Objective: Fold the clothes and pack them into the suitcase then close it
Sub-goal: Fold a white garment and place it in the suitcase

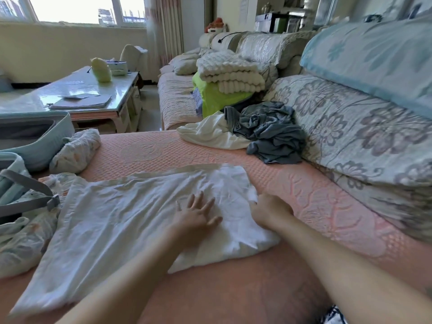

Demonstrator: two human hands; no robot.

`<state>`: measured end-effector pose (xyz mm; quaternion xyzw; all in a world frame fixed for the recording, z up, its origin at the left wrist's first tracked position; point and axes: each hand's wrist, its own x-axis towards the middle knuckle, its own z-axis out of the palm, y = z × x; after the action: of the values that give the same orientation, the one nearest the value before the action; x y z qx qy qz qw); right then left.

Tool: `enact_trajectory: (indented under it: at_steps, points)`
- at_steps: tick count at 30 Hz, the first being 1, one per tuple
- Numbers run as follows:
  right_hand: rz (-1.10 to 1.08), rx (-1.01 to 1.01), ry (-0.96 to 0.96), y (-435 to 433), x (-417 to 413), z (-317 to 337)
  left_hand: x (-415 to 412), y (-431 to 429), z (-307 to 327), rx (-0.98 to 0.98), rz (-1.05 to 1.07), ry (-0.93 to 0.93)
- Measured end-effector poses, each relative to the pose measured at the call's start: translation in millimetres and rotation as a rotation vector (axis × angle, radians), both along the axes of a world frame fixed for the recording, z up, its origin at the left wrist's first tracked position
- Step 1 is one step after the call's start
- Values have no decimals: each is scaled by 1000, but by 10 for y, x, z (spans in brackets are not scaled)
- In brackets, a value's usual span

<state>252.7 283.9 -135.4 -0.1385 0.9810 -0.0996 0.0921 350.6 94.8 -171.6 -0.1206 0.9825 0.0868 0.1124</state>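
Note:
A white garment (112, 220) lies spread flat on the pink sofa cover (304, 195) in front of me. My left hand (196, 217) presses on it with fingers spread and straight. My right hand (268, 211) grips the garment's right edge, fingers curled into the cloth. A crumpled grey garment (268, 132) and a white one (210, 132) lie further back on the seat. The open light-blue suitcase (35, 146) sits at the left, with a grey strap (30, 202) across its near half. A rolled floral garment (74, 150) lies beside it.
Floral back cushions (350, 127) line the right side. Folded cream blankets (231, 73) on a lime-green cloth (215, 97) sit further along the sofa. A glossy coffee table (77, 94) with papers stands at the left rear. More floral cloth (21, 239) lies at the left near the suitcase.

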Motion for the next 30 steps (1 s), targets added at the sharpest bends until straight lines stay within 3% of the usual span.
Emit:
enact_trajectory:
  at_steps: [3, 8, 10, 12, 13, 15, 18, 23, 25, 27, 30]
  points:
    - [-1, -144, 73, 98, 54, -30, 183, 202, -57, -6, 6, 41]
    - [68, 153, 153, 235, -10, -49, 477, 400, -101, -59, -87, 19]
    - [192, 300, 296, 173, 37, -50, 531, 309, 11, 31, -65, 110]
    - [338, 296, 433, 71, 115, -44, 628, 118, 52, -28, 35, 259]
    - [417, 247, 423, 24, 143, -68, 699, 6, 24, -105, 106, 269]
    - [550, 171, 249, -22, 184, -152, 859, -185, -68, -170, 290, 121]
    - [504, 225, -63, 43, 192, -269, 1033, -288, -116, -94, 520, 16]
    - [476, 198, -112, 181, 126, -221, 983, -201, 7, -99, 615, -80]
    - [489, 152, -122, 239, 112, -213, 846, -64, 95, -168, 529, -43]
    - [506, 103, -145, 311, 101, -189, 687, 142, 165, -183, 253, 155]
    - [469, -67, -153, 413, 64, -129, 438, 580, 229, 116, -136, 310]
